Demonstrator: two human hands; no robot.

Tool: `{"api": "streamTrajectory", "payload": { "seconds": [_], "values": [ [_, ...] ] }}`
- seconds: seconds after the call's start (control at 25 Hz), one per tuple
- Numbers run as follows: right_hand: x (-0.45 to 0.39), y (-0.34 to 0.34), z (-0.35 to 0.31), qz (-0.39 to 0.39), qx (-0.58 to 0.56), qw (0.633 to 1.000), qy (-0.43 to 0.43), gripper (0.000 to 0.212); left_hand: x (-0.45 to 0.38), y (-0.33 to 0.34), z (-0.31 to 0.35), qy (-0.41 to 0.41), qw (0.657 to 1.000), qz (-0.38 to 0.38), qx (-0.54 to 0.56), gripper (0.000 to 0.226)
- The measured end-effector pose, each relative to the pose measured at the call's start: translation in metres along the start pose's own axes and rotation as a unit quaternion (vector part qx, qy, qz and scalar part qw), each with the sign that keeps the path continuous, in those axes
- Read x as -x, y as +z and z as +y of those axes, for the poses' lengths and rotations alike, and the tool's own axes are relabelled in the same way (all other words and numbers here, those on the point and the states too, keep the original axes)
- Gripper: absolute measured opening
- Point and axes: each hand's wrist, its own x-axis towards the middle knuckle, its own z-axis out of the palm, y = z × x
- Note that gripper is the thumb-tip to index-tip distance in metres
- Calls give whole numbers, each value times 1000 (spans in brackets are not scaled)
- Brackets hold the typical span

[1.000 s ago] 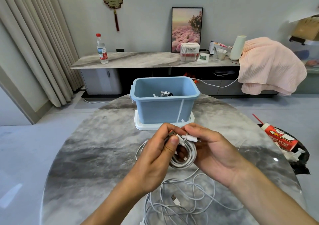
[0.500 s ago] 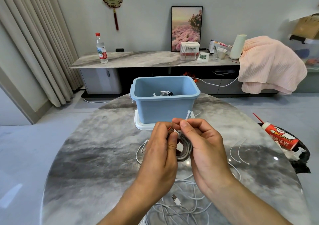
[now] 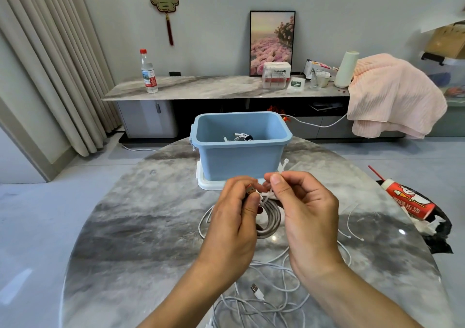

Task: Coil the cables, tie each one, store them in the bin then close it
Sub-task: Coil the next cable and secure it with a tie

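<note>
Above the marble table (image 3: 151, 227), my left hand (image 3: 236, 217) grips a coiled white cable (image 3: 270, 218) at its top, with the cable's plugs under the thumb. My right hand (image 3: 304, 209) pinches a thin white tie (image 3: 280, 169) that wraps the coil and sticks up past my fingertips. Behind my hands stands the open blue bin (image 3: 241, 159) on its white lid (image 3: 210, 185). A coiled cable (image 3: 240, 137) lies inside the bin. Loose white cables (image 3: 264, 300) lie tangled on the table near me.
Two loose white ties (image 3: 352, 224) lie on the table to the right. A red paper cup (image 3: 407, 199) on a black bag sits at the table's right edge. Beyond the table is a long sideboard (image 3: 201, 88) with a bottle and boxes.
My right hand has turned from cupping the coil to pinching the tie above it. Both hands have risen slightly toward the bin, and the tie's free end has shifted right.
</note>
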Motion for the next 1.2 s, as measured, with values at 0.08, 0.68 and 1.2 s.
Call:
{"api": "streamTrajectory", "payload": {
  "seconds": [0.08, 0.68, 1.2],
  "values": [
    [2, 1, -2, -28, 10, 999, -19, 5, 0, -1, -1, -24, 1000, 0, 12, 17],
    [10, 5, -17, -129, -46, 990, -16, 4, 1, -4, 7, 31, 996, 59, -64, 37],
    [13, 1, -17, -115, -75, 990, 29, 7, -9, -21, 1, 98, 980, 121, -122, 47]
  ]
}}
